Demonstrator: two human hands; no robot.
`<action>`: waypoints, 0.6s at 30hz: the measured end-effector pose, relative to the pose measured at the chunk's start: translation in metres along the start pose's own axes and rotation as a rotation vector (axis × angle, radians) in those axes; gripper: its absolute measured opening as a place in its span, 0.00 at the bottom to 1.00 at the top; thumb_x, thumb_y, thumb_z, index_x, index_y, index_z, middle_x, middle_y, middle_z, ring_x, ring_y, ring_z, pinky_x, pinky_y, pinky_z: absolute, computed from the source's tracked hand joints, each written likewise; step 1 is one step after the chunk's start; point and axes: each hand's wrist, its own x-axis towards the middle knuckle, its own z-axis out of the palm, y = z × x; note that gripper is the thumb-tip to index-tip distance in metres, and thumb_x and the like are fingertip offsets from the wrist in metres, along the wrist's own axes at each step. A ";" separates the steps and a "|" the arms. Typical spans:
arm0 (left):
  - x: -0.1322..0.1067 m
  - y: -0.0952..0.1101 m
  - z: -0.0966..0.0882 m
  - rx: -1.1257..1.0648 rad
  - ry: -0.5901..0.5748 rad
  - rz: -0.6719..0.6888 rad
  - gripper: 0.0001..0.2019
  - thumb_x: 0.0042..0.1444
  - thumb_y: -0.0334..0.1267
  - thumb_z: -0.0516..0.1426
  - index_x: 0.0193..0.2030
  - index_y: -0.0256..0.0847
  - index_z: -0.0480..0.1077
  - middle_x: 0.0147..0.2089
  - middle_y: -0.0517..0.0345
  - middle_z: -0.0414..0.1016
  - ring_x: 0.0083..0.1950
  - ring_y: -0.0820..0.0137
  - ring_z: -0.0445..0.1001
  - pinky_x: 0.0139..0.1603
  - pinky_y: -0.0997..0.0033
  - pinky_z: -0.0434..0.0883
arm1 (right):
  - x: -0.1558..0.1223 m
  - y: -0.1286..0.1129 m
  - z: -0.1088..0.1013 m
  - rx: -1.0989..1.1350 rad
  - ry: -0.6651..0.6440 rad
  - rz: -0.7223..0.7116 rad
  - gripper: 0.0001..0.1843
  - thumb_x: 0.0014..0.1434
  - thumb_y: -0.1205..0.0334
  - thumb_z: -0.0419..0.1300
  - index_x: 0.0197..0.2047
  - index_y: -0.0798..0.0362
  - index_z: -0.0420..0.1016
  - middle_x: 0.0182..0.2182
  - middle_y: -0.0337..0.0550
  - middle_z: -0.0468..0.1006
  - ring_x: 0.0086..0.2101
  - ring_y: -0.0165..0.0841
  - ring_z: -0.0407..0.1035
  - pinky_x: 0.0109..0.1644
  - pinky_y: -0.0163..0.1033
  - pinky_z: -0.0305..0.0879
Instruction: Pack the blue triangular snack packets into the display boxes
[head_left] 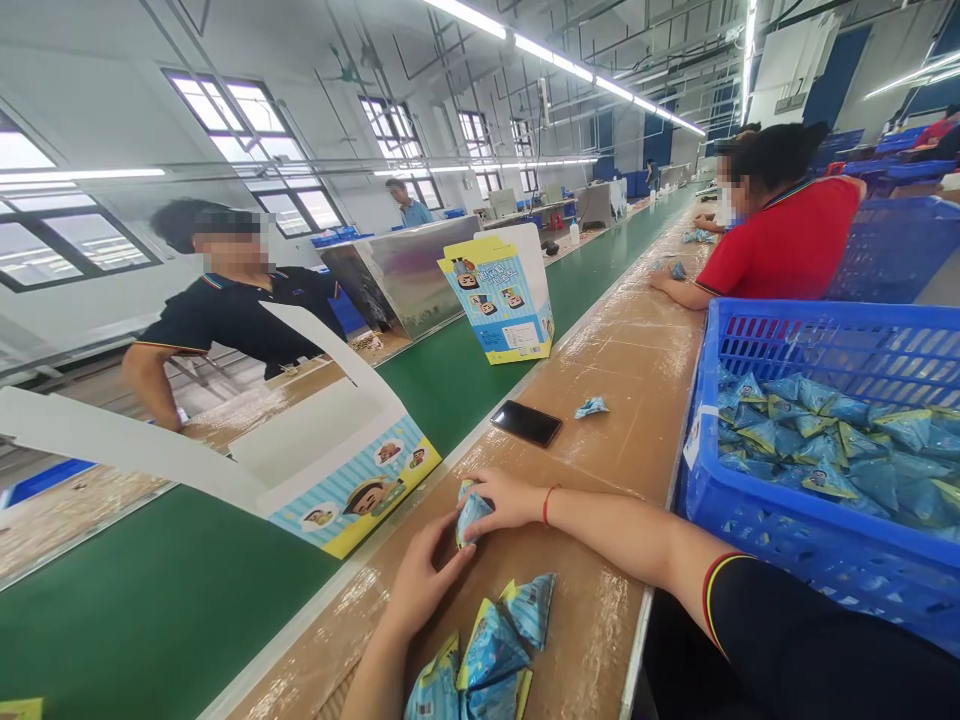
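Between my two hands, on the brown bench top, is a blue and yellow pyramid-shaped packet (pixel 471 515). My right hand (pixel 504 498), with a red string at its wrist, has its fingers curled round the packet's upper side. My left hand (pixel 429 572) reaches in from below; its thumb and fingers are apart, with the fingertips close to or touching the packet. Closer to me, beside my left forearm, lies a cluster of several similar packets (pixel 495 645). An open printed carton (pixel 360 490) stands just beyond my hands, its white flaps spread.
A blue basket (pixel 810 515) full of packets stands at the right. On the bench lie a black phone (pixel 526 423) and a single packet (pixel 592 407). A second carton (pixel 499 300) stands on the green belt (pixel 225 560). One co-worker (pixel 232 290) sits across, another (pixel 780 230) farther along.
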 end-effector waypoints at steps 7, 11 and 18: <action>-0.001 0.009 0.000 -0.070 0.008 -0.040 0.24 0.51 0.55 0.63 0.49 0.41 0.72 0.50 0.47 0.79 0.53 0.54 0.77 0.59 0.49 0.73 | 0.001 0.002 0.001 -0.022 0.011 -0.056 0.35 0.48 0.45 0.75 0.55 0.55 0.80 0.67 0.57 0.65 0.66 0.47 0.60 0.70 0.49 0.55; -0.001 0.011 -0.002 -0.014 -0.001 0.004 0.21 0.52 0.55 0.62 0.45 0.43 0.75 0.48 0.49 0.78 0.51 0.54 0.77 0.56 0.51 0.74 | 0.001 0.002 0.002 -0.058 0.016 -0.061 0.35 0.48 0.45 0.76 0.54 0.57 0.80 0.66 0.58 0.65 0.65 0.48 0.61 0.70 0.50 0.55; 0.000 0.008 -0.001 -0.032 -0.026 0.016 0.20 0.52 0.51 0.62 0.47 0.41 0.74 0.49 0.48 0.79 0.51 0.55 0.77 0.57 0.51 0.74 | 0.003 0.000 0.001 -0.128 0.018 -0.117 0.31 0.49 0.45 0.75 0.51 0.56 0.81 0.64 0.57 0.69 0.63 0.47 0.63 0.69 0.50 0.58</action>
